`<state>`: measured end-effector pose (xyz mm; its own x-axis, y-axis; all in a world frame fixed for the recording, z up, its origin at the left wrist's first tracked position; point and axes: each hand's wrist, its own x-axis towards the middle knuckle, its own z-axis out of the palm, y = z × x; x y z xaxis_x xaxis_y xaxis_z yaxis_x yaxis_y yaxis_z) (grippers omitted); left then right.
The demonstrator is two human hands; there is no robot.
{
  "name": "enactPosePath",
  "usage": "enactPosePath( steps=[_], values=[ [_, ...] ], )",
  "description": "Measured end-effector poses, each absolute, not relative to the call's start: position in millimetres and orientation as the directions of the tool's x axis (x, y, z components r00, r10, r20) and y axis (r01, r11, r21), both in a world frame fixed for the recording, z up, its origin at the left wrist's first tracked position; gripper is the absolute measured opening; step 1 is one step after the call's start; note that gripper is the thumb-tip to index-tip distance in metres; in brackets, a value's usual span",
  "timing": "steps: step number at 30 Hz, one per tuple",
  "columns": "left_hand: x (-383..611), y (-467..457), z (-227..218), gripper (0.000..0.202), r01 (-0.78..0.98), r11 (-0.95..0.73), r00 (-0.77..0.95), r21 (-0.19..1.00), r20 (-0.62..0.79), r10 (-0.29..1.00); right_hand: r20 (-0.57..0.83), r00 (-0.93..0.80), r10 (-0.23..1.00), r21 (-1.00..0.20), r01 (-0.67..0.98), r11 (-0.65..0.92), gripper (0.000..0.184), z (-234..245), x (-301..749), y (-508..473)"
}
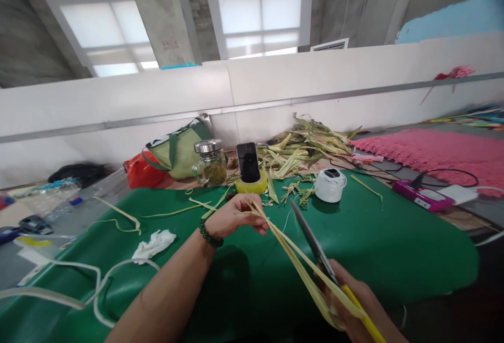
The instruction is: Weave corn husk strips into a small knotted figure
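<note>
My left hand (236, 216), with a dark bead bracelet at the wrist, is closed in a pinch on the upper end of several pale yellow leaf strips (299, 261). The strips run down to the right over the green table cover (394, 248). My right hand (354, 301), low at the frame's bottom edge, is closed on yellow-handled scissors (315, 246). Their grey blades point up and left, close beside the strips and just right of my left hand's fingers. The lower ends of the strips lie across my right hand.
At the table's back stand a glass jar (209, 163), a phone propped in a yellow tape roll (249, 172), a white string spool (329, 184) and a heap of green leaves (307, 148). A crumpled tissue (153, 243), loose strips, a pink mat (433, 151) and a purple device (421, 196) lie around.
</note>
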<state>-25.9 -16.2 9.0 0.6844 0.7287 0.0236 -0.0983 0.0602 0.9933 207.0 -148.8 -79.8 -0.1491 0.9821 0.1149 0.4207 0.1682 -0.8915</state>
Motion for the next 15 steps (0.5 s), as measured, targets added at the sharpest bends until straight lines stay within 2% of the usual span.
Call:
enactPosePath(
  steps=[4, 5, 7, 9, 11, 13, 15],
  values=[
    [-28, -14, 10, 0.024, -0.129, -0.024, 0.666, 0.991, 0.105, 0.738, 0.309, 0.196, 0.931, -0.79, 0.599, 0.135, 0.048, -53, 240, -138],
    [-28, -14, 10, 0.024, -0.135, -0.02, 0.668, 0.991, 0.105, 0.737, 0.332, 0.268, 0.904, -0.74, 0.668, 0.074, 0.05, -43, 253, -134],
    [-29, -13, 10, 0.026, -0.162, 0.023, 0.647, 0.987, 0.088, 0.757, 0.279, 0.415, 0.866, -0.596, 0.782, -0.183, 0.052, -23, 281, -124],
    [-29, -13, 10, 0.028, -0.201, 0.071, 0.612, 0.977, 0.068, 0.788, 0.22, 0.482, 0.848, -0.392, 0.84, -0.376, 0.053, -7, 308, -113],
    [-30, -12, 10, 0.027, -0.256, 0.101, 0.572, 0.961, 0.066, 0.818, 0.191, 0.47, 0.862, -0.232, 0.875, -0.425, 0.047, -2, 328, -102],
    [-31, -11, 10, 0.022, -0.276, 0.12, 0.565, 0.954, 0.06, 0.823, 0.12, 0.534, 0.837, -0.113, 0.845, -0.523, 0.041, -5, 340, -91],
    [-31, -10, 11, 0.02, -0.262, 0.134, 0.57, 0.956, 0.041, 0.821, 0.072, 0.486, 0.871, -0.075, 0.873, -0.481, 0.035, -13, 345, -78]
  ],
)
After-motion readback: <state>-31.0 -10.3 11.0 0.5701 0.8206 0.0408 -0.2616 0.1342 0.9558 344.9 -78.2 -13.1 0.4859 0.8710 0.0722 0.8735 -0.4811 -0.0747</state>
